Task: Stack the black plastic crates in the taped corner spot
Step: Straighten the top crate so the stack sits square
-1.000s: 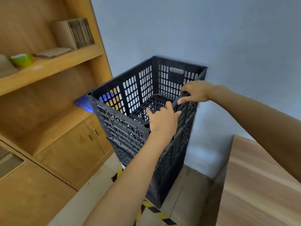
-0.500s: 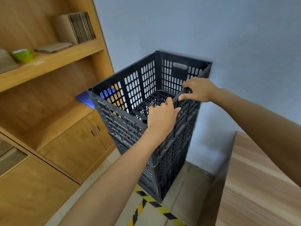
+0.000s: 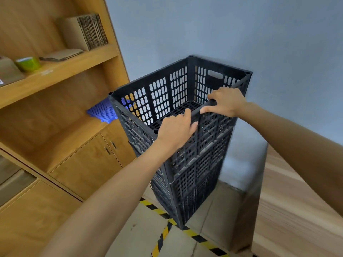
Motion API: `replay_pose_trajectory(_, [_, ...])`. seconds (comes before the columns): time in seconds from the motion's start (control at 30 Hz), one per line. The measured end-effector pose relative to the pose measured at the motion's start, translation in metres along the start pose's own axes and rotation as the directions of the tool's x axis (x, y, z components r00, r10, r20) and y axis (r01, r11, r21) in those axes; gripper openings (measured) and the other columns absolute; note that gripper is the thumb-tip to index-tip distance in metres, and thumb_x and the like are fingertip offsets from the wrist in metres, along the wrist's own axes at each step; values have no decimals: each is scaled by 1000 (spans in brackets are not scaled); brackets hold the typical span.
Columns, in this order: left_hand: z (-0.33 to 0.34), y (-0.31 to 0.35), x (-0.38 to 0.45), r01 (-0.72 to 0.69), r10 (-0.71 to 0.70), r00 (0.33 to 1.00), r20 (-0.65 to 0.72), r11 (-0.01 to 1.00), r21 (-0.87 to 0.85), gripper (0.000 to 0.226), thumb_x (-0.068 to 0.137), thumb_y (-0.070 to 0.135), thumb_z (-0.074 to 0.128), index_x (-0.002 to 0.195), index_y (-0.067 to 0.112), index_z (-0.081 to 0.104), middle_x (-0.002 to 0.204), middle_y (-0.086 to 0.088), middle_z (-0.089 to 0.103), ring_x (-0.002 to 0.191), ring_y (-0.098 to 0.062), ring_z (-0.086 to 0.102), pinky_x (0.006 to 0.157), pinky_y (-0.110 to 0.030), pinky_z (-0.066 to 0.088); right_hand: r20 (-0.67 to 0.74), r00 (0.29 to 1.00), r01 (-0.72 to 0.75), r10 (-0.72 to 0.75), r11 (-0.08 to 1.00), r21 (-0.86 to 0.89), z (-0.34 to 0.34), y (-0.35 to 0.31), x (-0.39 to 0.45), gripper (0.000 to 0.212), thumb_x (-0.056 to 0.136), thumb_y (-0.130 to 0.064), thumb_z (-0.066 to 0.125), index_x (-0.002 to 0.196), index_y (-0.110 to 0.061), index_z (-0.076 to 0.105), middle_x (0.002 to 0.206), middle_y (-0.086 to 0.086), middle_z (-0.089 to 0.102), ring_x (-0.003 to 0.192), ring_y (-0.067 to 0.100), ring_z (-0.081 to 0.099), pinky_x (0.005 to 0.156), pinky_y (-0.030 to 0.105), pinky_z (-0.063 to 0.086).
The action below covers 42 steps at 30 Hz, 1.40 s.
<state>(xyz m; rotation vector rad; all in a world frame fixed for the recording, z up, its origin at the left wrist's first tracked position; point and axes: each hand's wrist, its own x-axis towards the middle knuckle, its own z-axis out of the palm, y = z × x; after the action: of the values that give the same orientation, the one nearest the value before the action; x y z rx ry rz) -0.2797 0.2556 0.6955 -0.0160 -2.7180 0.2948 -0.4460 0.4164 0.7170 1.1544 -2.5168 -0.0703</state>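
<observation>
- The wall (image 3: 241, 30) ahead of you is plain blue-grey and meets the wooden shelf unit (image 3: 61, 130) at the corner where the crates stand.
- That shelf unit fills your left side: open shelves above, closed cabinet doors (image 3: 87, 164) with small dark handles below.
- A wood-grain table (image 3: 297, 210) sits at your lower right, its edge near the stack but apart from it.
- The floor (image 3: 141, 230) is pale tile, marked with yellow-and-black tape (image 3: 163, 232) running along the foot of the stack and branching toward you.
- The stack (image 3: 194, 173) of black crates stands upright in the corner inside the tape, its near bottom corner right at the tape line.
- The top crate (image 3: 167, 93) sits squarely on the ones below; it is empty, with slotted walls and a grid floor.
- A bundle of flattened cardboard (image 3: 85, 32) stands on the upper shelf, with a thin flat piece lying beside it.
- A blue slotted plastic piece (image 3: 102, 111) lies on the lower shelf, just behind the top crate's left corner.
- Your left hand (image 3: 176, 130) is curled over the crate's near rim close to the corner, fingers wrapped on it.
- Your right hand (image 3: 226, 102) clamps the same rim further along, thumb outside and fingers over the top.
- A green roll (image 3: 28, 64) rests on the upper shelf at far left.
</observation>
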Motion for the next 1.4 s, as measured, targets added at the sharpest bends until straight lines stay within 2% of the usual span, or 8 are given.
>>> replay_pose_trajectory(0.17, [-4, -7, -7, -61, 61, 998, -14, 997, -53, 55, 100, 53, 31, 129, 8, 44, 82, -6, 67, 69, -30, 66, 50, -33, 37, 29, 998, -56, 56, 998, -28, -6, -11, -15, 87, 67, -93, 13, 84, -21, 59, 82, -2, 60, 78, 16, 50, 62, 32, 42])
replay_pose_trajectory(0.6, [-5, -25, -15, -152, 154, 988, 24, 986, -71, 56, 99, 54, 34, 132, 9, 40, 84, -6, 66, 68, -29, 65, 51, -34, 42, 47, 995, -86, 88, 995, -44, -21, -32, -28, 77, 70, -91, 12, 68, -23, 47, 72, -4, 52, 73, 15, 47, 58, 30, 39])
replay_pose_trajectory(0.73, [-1, -58, -26, -205, 207, 978, 35, 978, -42, 55, 100, 52, 32, 135, 10, 37, 85, -5, 65, 69, -29, 64, 52, -34, 41, -5, 994, -107, 107, 990, -93, -21, -62, -27, 82, 71, -91, 15, 65, -19, 53, 67, -2, 54, 72, 19, 51, 59, 30, 35])
replay_pose_trajectory(0.87, [-2, -102, -44, -296, 300, 953, 42, 951, -91, 46, 99, 53, 31, 124, 15, 40, 84, -1, 64, 62, -22, 61, 56, -36, 53, 9, 985, -169, 170, 984, -60, -30, -109, -28, 83, 70, -91, 13, 60, -19, 52, 62, -2, 51, 71, 20, 50, 61, 32, 35])
replay_pose_trajectory(0.97, [-3, -126, -52, -357, 362, 932, 37, 929, -100, 43, 98, 56, 30, 117, 18, 40, 82, 2, 62, 59, -20, 59, 52, -32, 48, 51, 970, -231, 237, 968, -95, -40, -137, -31, 86, 68, -93, 10, 56, -19, 51, 58, -2, 46, 72, 20, 50, 61, 33, 37])
replay_pose_trajectory(1.13, [-6, -152, -66, -439, 441, 898, 7, 895, -72, 46, 98, 59, 25, 112, 19, 43, 74, 9, 50, 52, -16, 45, 47, -28, 31, 121, 917, -366, 379, 923, -121, -53, -180, -44, 97, 61, -97, 5, 54, -14, 56, 59, 2, 57, 64, 22, 56, 58, 31, 40])
replay_pose_trajectory(1.3, [-9, -157, -77, -440, 437, 898, -52, 890, -118, 49, 100, 56, 13, 95, 22, 48, 63, 8, 46, 50, -18, 46, 57, -32, 40, 167, 863, -456, 478, 877, -150, -69, -214, -62, 92, 64, -95, 10, 56, -12, 50, 63, 4, 55, 66, 23, 55, 60, 32, 40])
replay_pose_trajectory(1.4, [-17, -141, -87, -228, 224, 974, -45, 935, -271, 57, 101, 53, 14, 76, 18, 51, 62, 2, 52, 59, -22, 56, 59, -38, 47, 177, 872, -442, 456, 890, -116, -73, -218, -71, 91, 69, -92, 11, 59, -13, 54, 58, 1, 53, 60, 20, 54, 57, 30, 37])
